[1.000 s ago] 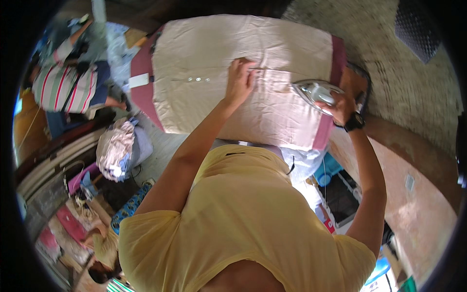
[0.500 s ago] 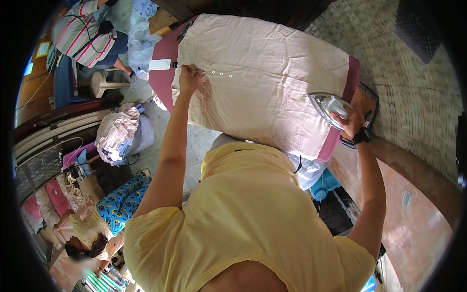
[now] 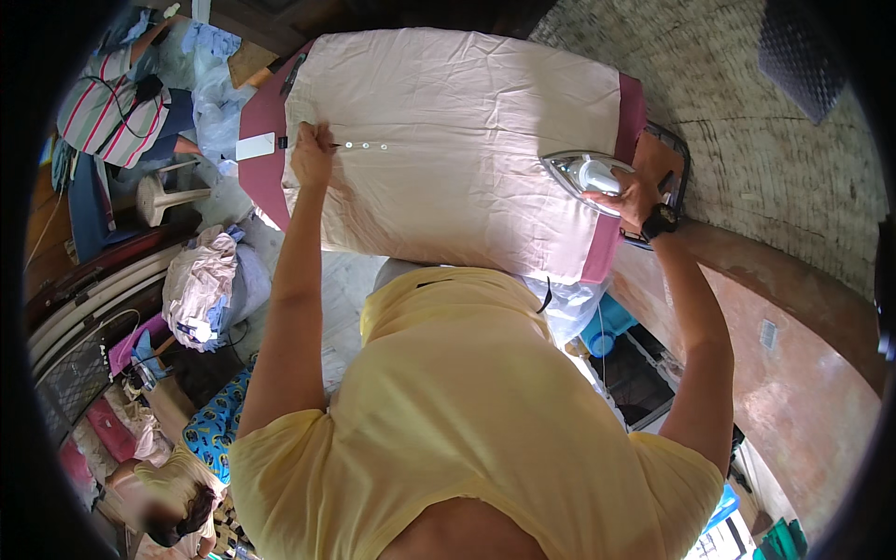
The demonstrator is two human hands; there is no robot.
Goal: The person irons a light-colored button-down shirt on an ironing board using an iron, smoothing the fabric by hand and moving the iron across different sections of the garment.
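A cream garment (image 3: pixel 448 187) with maroon bands at both ends lies spread over a board in front of me. Three small white buttons run in a row on it, and a white tag (image 3: pixel 255 147) sits on the left maroon band. My left hand (image 3: pixel 312 154) is closed at the left end of that row, its fingers pinching the cloth. At the right side, a clothes iron (image 3: pixel 586 177) with a white and clear body rests on the fabric near the maroon hem. My right hand (image 3: pixel 631 199) grips its handle, hiding part of it.
A metal-framed end (image 3: pixel 683 177) of the board extends on the right, beside a pinkish wall (image 3: pixel 793 345). A heap of crumpled clothes (image 3: pixel 201 285) and a stool (image 3: pixel 168 194) stand to the left. Two other people are on the left, one in a striped shirt (image 3: pixel 112 112).
The whole view has shifted, so the board and hands appear farther left. Both hands keep nearly the same places on the garment and iron. The striped-shirt person's arm is now raised.
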